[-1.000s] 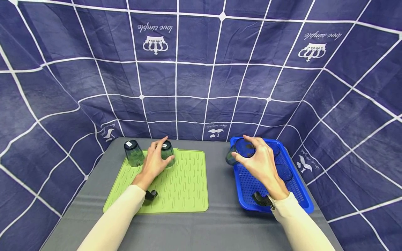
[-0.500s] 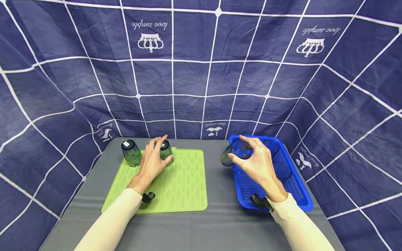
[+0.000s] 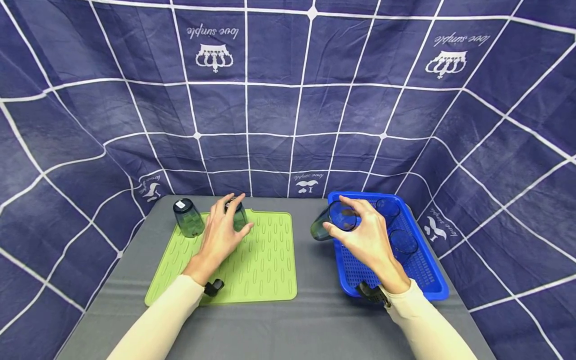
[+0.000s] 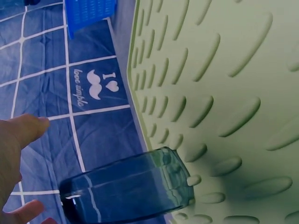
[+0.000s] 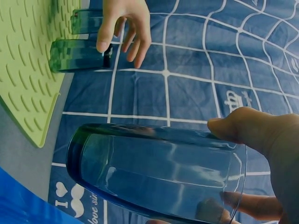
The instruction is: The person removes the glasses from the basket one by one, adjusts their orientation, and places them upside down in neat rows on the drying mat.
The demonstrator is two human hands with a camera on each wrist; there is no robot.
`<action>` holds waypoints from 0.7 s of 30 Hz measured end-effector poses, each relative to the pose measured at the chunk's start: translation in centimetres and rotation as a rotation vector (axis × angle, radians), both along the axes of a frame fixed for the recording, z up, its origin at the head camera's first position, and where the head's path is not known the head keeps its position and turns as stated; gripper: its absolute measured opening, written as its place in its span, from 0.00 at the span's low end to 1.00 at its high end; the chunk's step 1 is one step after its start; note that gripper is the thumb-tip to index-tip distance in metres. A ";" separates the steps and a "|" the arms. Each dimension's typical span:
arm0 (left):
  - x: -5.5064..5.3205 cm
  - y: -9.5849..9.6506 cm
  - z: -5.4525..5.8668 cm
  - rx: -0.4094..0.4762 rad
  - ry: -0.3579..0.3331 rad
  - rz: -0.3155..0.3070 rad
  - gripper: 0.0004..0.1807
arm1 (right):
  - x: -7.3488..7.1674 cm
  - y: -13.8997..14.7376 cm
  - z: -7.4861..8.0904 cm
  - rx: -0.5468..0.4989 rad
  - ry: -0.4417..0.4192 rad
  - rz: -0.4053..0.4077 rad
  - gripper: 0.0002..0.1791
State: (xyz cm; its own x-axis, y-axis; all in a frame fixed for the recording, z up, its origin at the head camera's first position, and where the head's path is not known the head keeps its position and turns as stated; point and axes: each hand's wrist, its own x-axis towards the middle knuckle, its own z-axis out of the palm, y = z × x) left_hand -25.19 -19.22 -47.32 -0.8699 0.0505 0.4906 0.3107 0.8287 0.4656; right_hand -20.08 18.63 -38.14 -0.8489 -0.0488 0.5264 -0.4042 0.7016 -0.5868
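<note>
On the green ridged mat (image 3: 270, 270) two dark bluish glasses stand upside down, the left glass (image 3: 189, 220) with a white label on its base. My left hand (image 3: 218, 235) hovers at the other upturned glass (image 3: 241, 221), thumb and fingers spread around its top; the left wrist view shows the fingertips (image 4: 39, 125) apart from this glass (image 4: 126, 189). My right hand (image 3: 366, 235) grips a clear blue glass (image 5: 154, 170) near its rim, thumb on one side and fingers on the other. That glass is tilted in the air, base toward the mat, beside the basket's left edge.
A blue perforated basket (image 3: 344, 285) stands on the right of the grey table (image 3: 315, 320). Inside it are two more glasses, one at the back (image 3: 388, 207) and one nearer (image 3: 403, 242). A navy cloth (image 3: 274, 115) with white lines hangs behind and at both sides.
My right hand has carried its glass a little left, out past the basket's edge. My left hand's fingers have spread and risen slightly at the upturned glass, which stays on the mat.
</note>
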 end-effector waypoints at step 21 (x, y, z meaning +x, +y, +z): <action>2.6 2.2 1.7 0.018 0.164 -0.096 0.44 | 1.5 -1.7 -0.5 -0.060 0.000 0.042 0.41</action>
State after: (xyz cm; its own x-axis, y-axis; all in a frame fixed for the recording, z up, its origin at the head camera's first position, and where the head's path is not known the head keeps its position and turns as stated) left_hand -22.59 -16.98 -45.57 -0.7701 0.1191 0.6267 0.4604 0.7837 0.4169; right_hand -18.56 16.90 -38.69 -0.8466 -0.0530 0.5296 -0.4329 0.6474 -0.6272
